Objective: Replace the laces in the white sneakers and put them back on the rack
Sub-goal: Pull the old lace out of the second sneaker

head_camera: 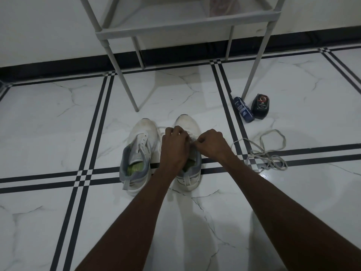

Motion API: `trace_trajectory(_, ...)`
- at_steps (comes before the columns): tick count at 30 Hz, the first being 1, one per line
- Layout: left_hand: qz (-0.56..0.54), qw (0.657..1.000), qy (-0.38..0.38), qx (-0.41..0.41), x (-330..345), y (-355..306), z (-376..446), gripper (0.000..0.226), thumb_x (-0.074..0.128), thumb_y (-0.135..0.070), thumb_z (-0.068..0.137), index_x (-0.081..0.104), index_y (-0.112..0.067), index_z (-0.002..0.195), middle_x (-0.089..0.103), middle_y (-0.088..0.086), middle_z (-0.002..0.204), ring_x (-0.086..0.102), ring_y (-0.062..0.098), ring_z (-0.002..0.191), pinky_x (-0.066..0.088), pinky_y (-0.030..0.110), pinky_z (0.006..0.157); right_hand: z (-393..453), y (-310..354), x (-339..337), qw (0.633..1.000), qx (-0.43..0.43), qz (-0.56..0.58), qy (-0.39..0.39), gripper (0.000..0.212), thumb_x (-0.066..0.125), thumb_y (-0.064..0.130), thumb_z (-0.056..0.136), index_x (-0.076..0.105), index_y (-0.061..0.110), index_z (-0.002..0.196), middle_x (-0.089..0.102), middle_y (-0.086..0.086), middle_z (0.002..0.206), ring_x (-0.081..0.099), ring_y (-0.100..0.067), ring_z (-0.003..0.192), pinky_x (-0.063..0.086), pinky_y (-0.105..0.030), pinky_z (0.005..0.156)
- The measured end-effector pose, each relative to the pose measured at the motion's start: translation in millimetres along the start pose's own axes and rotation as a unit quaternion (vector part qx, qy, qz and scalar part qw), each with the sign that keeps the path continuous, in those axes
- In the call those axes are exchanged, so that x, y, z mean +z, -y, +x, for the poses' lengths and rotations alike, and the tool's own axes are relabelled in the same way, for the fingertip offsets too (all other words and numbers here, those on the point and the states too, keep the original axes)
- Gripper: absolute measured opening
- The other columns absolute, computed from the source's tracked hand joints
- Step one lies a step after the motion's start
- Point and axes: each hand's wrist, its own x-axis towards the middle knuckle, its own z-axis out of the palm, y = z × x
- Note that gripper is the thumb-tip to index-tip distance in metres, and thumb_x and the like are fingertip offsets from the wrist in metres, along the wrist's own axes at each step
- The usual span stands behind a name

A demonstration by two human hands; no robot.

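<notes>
Two white sneakers with grey collars stand side by side on the tiled floor, toes pointing away from me. The left sneaker (139, 153) has bare eyelets and no lace. Over the right sneaker (188, 124) both my hands work at its eyelets. My left hand (174, 141) has its fingers curled on a white lace (161, 130) that loops out between the shoes. My right hand (210, 142) pinches the lace at the tongue. A loose greyish lace (267, 151) lies tangled on the floor to the right.
A grey shoe rack (187, 22) stands just behind the sneakers, its thin legs reaching the floor. Next to its right front leg lie a blue bottle (243, 109) and a black shoe-polish container (260, 106). A black skirting runs along the white wall.
</notes>
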Motion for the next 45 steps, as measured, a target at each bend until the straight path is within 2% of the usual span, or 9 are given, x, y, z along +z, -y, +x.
trace_trajectory(14,0.014,1.0,0.012,0.022,-2,-6,0,0.014,0.054,-0.017,0.092,0.065,-0.01,0.094,0.06,0.006,0.104,0.05,0.029,0.101,0.043,0.043,0.081,1,1,2,1.0,-0.001,-0.022,0.003,0.034,0.064,0.037,0.087,0.076,0.007,0.075,0.073,-0.009,0.073,0.068,-0.023,0.072,0.055,-0.032,0.069)
trace_trajectory(16,-0.083,0.992,-0.071,-0.07,-10,-5,-2,0.015,0.049,-0.02,0.092,0.059,-0.009,0.091,0.055,0.006,0.098,0.049,0.023,0.094,0.045,0.04,0.078,0,-1,0,1.0,0.012,-0.023,-0.005,0.033,0.064,0.039,0.087,0.077,0.009,0.079,0.073,-0.008,0.076,0.068,-0.023,0.074,0.055,-0.032,0.07)
trace_trajectory(18,-0.174,0.939,-0.193,-0.226,-23,7,1,0.008,0.051,-0.015,0.094,0.054,-0.008,0.093,0.051,0.005,0.098,0.049,0.019,0.087,0.048,0.038,0.079,1,-3,-1,1.0,0.021,-0.016,-0.011,0.031,0.066,0.038,0.086,0.077,0.01,0.079,0.073,-0.007,0.077,0.068,-0.023,0.075,0.056,-0.031,0.071)
trace_trajectory(20,-0.174,0.911,-0.225,-0.298,-35,27,4,0.009,0.054,-0.012,0.095,0.054,-0.004,0.099,0.052,0.011,0.105,0.052,0.02,0.085,0.046,0.031,0.078,1,-4,0,0.999,0.025,-0.016,-0.014,0.03,0.066,0.037,0.085,0.077,0.01,0.079,0.073,-0.007,0.076,0.068,-0.023,0.075,0.055,-0.03,0.07)
trace_trajectory(25,-0.18,0.95,-0.154,-0.202,-27,23,-10,0.045,0.07,-0.039,0.09,0.049,-0.012,0.119,0.054,0.006,0.114,0.056,0.018,0.093,0.044,0.028,0.077,3,-2,0,1.0,0.018,-0.015,-0.003,0.028,0.069,0.035,0.084,0.077,0.008,0.082,0.074,-0.007,0.078,0.068,-0.02,0.073,0.054,-0.028,0.066)
trace_trajectory(30,-0.183,0.976,-0.056,-0.099,-2,4,-22,0.018,0.067,-0.024,0.09,0.054,-0.016,0.1,0.059,0.001,0.089,0.057,0.018,0.08,0.052,0.042,0.072,-3,1,2,0.999,-0.011,-0.019,-0.032,0.027,0.069,0.027,0.082,0.069,0.012,0.104,0.067,-0.007,0.099,0.065,-0.023,0.087,0.054,-0.032,0.075)
trace_trajectory(35,-0.202,0.968,-0.072,-0.129,-2,6,-16,0.008,0.059,-0.009,0.092,0.066,-0.013,0.094,0.07,-0.001,0.085,0.064,0.015,0.08,0.053,0.037,0.076,-3,10,10,0.982,-0.128,-0.134,-0.039,0.035,0.063,0.002,0.078,0.068,0.018,0.109,0.05,-0.007,0.116,0.047,-0.025,0.108,0.047,-0.033,0.073)
trace_trajectory(40,-0.247,0.953,-0.05,-0.169,4,8,-22,0.012,0.059,-0.007,0.092,0.069,-0.012,0.095,0.073,-0.001,0.088,0.068,0.013,0.082,0.055,0.03,0.078,-2,11,23,0.976,-0.148,-0.155,-0.022,0.028,0.065,0.033,0.087,0.07,0.012,0.105,0.052,-0.009,0.114,0.046,-0.028,0.106,0.049,-0.038,0.081)
trace_trajectory(45,-0.274,0.944,-0.057,-0.174,2,9,-22,0.011,0.06,-0.005,0.092,0.07,-0.01,0.094,0.072,-0.002,0.086,0.067,0.01,0.08,0.053,0.021,0.074,-2,6,22,0.958,-0.213,-0.189,-0.004,0.027,0.06,0.03,0.09,0.066,0.01,0.106,0.051,-0.012,0.112,0.048,-0.031,0.102,0.048,-0.042,0.079)
